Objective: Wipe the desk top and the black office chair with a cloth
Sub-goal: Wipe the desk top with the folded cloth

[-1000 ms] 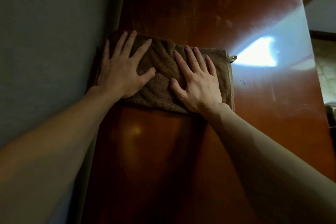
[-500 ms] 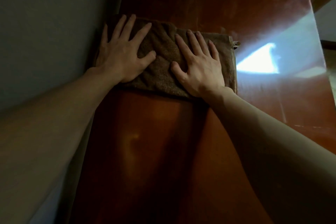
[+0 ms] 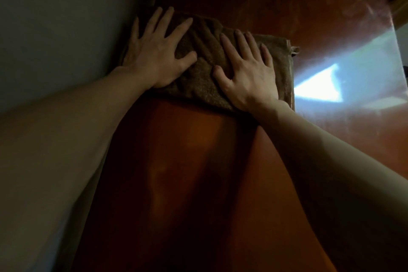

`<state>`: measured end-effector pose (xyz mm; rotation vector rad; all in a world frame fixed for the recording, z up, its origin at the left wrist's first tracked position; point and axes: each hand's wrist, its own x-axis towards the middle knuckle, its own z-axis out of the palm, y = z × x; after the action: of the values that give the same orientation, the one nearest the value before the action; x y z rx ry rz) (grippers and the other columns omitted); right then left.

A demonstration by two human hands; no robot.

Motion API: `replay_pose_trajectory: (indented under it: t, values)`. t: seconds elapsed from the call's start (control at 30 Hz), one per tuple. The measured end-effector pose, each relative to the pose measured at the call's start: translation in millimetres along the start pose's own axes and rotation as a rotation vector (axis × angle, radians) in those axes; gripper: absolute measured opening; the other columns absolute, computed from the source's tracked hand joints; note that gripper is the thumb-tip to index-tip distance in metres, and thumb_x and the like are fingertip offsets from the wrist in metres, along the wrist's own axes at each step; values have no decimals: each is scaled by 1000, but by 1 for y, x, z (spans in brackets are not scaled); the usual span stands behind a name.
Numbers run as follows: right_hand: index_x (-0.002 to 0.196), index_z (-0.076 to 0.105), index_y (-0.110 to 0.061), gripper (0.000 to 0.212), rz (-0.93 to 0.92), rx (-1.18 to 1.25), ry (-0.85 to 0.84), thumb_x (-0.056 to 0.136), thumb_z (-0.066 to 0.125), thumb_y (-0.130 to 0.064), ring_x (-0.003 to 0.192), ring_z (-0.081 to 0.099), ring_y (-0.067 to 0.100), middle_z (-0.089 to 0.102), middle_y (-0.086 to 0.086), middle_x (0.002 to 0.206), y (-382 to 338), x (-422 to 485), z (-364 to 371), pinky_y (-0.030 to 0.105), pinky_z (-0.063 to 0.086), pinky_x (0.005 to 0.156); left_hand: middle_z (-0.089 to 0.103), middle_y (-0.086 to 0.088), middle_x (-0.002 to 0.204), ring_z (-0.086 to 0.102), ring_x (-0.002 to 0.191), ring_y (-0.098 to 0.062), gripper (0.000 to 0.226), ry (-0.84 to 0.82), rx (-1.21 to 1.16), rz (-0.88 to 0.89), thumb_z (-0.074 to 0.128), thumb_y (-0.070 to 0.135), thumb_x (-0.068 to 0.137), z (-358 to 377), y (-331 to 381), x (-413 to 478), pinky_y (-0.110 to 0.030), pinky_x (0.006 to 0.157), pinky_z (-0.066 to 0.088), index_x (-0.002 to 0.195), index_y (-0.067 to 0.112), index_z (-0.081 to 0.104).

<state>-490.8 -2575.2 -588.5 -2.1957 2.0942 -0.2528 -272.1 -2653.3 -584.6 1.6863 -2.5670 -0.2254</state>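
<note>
- A folded brown cloth (image 3: pixel 207 77) lies flat on a glossy reddish-brown desk top (image 3: pixel 198 172), filmed from the head of the person leaning over it.
- The cloth's left edge sits against a grey wall (image 3: pixel 66 28) that runs along the desk's left side.
- The left hand (image 3: pixel 154 57) rests palm down on the left half of the cloth, fingers spread and straight, not gripping anything.
- The right hand (image 3: pixel 249 73) rests palm down on the right half of the cloth, also flat with fingers spread and nothing grasped.
- The fabric is bunched into wrinkles between the two hands.
- A small loop tag (image 3: pixel 294 49) sticks out from the cloth's far right corner.
- To the right of the cloth, a bright patch of reflected light (image 3: pixel 320 86) shines on the desk surface.
- Both bare forearms stretch from the bottom corners up to the cloth.
</note>
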Motion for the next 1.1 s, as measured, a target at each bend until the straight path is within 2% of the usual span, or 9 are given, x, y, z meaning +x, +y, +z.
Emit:
replay_pose_trajectory:
  t: [0.33, 0.5, 0.87, 1.1]
  values:
    - [165, 17, -32, 76, -16, -8, -2, 98, 24, -66, 160, 1, 23, 11, 6, 173, -1, 0, 0, 50, 1, 129, 4, -2, 173, 0, 159, -22, 84, 28, 21, -17, 15, 79, 84, 3, 0, 0, -61, 125, 2, 160, 45, 10]
    - [165, 19, -26, 78, -42, -127, 40, 99, 17, -67, 160, -7, 28, 10, 11, 173, -5, -9, -2, 55, -8, 127, -2, -4, 173, -6, 159, -22, 88, -6, 56, -42, 8, 80, 84, -2, 7, -12, -59, 126, -2, 163, 40, 3]
    - [165, 17, -21, 79, -80, -138, 17, 100, 17, -66, 160, -5, 24, 12, 8, 172, -37, -94, -3, 57, -6, 126, -3, -4, 173, -7, 159, -20, 88, 2, 52, -87, 9, 83, 86, 8, 11, -108, -55, 126, -1, 162, 40, 0]
    - [165, 16, -22, 77, -59, -66, 6, 101, 19, -64, 160, 1, 21, 14, 5, 172, -57, -150, 0, 52, -5, 128, -1, -5, 173, -6, 159, -22, 89, 10, 44, -73, 9, 82, 85, 11, 16, -161, -56, 126, 1, 163, 39, 2]
